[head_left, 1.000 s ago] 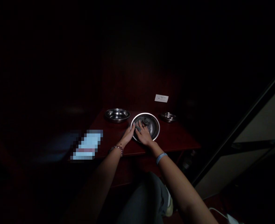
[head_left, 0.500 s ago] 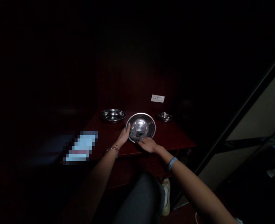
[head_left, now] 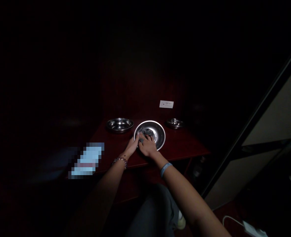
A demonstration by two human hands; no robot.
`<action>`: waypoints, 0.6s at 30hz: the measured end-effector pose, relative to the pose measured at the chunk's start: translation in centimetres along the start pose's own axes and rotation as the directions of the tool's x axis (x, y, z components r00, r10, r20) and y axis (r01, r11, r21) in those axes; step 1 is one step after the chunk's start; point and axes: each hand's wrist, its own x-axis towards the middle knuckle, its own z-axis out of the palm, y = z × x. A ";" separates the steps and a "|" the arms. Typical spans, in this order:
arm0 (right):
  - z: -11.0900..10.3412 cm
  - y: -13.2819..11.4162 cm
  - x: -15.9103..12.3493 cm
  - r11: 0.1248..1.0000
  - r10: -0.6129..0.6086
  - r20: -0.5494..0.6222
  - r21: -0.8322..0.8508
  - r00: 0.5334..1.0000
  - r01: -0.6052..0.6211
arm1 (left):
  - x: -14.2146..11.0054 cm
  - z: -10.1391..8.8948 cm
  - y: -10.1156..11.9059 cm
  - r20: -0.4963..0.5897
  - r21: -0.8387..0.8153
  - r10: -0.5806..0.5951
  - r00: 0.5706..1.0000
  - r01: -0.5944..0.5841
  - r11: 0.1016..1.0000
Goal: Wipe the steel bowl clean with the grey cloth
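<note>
A shiny metal bowl [head_left: 160, 137] is tilted toward me near the front of the dark red tabletop [head_left: 182, 144]. My left hand [head_left: 131, 147] grips its left rim, thumb on the inside edge and the other fingers hidden behind. Inside the bowl, my right hand [head_left: 148, 146] presses a dark grey cloth [head_left: 149, 132] against the inner left wall. Its fingers lie over the cloth, close beside my left thumb.
A wider metal bowl [head_left: 120, 124] stands at the back left, and smaller metal bowls [head_left: 175, 123], seemingly stacked, at the back right. A white socket plate [head_left: 166, 104] is on the rear panel. Below right lies a white power strip [head_left: 252, 229] with a cable. Surroundings are very dark.
My right hand has moved from the bowl's lower front rim to its inner left side, taking the cloth with it. My left hand keeps its hold on the rim.
</note>
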 end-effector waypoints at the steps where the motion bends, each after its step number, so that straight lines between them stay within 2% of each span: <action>1: 0.2 -0.2 0.2 1.000 0.025 -0.023 0.010 0.999 -0.025 | 0.0 0.0 0.0 0.003 -0.010 0.004 1.000 -0.004 1.000; 4: 0.8 -0.4 0.0 0.999 0.028 -0.057 0.037 0.998 -0.026 | 0.0 -0.1 -0.2 0.033 -0.036 0.012 0.999 -0.011 0.999; 7: 0.9 0.4 -1.6 0.997 -0.063 -0.015 0.049 0.998 0.064 | 0.0 -0.1 -0.4 0.034 -0.023 -0.012 0.999 0.012 1.000; 10: -0.4 2.0 -3.5 0.996 -0.089 0.087 -0.009 0.992 0.090 | -0.1 0.0 -0.4 0.012 -0.009 -0.034 0.999 0.035 0.999; 14: -2.9 4.1 -5.1 0.970 -0.071 0.222 -0.211 0.973 0.119 | 0.0 0.2 -0.7 0.040 0.007 -0.020 0.999 0.019 1.000; 16: -3.6 4.8 -5.4 0.948 -0.090 0.239 -0.276 0.967 0.157 | 0.1 0.2 -0.9 0.051 0.009 -0.011 0.999 0.010 1.000; 18: -3.9 5.3 -5.7 0.936 -0.116 0.207 -0.304 0.971 0.177 | 0.2 0.2 -1.0 0.049 0.009 -0.003 0.999 0.003 1.000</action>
